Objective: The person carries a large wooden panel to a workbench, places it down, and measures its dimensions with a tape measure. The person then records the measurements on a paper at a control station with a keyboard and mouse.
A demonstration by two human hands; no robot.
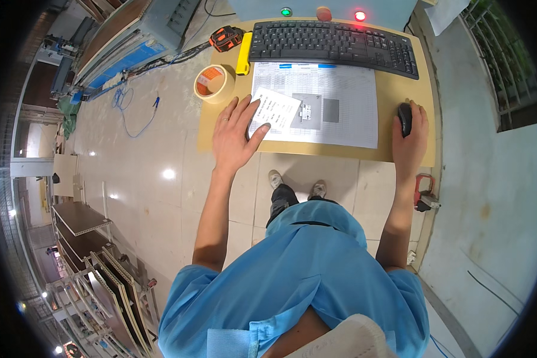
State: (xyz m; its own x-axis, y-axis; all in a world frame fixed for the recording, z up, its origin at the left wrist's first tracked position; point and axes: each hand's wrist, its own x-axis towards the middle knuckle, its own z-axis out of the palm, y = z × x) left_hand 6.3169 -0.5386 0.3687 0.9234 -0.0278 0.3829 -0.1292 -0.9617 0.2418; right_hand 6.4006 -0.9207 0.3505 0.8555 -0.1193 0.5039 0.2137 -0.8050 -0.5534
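Observation:
My left hand point(235, 134) lies flat with fingers spread at the left of the desk, its index fingertip and thumb on the edge of a small white printed card point(277, 109). The card rests tilted on a larger printed sheet point(352, 113), which has a table and a grey drawing. At the desk's right side, my right hand point(413, 140) is wrapped around a black computer mouse point(404, 119). Beyond the sheet stretches a black keyboard point(334, 48). A roll of tape point(225, 94) stands just past my left fingers, with a yellow tool point(244, 53) beside the keyboard's left end.
An orange-and-black tape measure point(226, 38) sits at the desk's far left corner. Green point(286, 12) and red point(360, 16) lights glow on the panel behind the keyboard. A wall point(489, 197) runs along the right. A rack of boards point(110, 292) stands at lower left.

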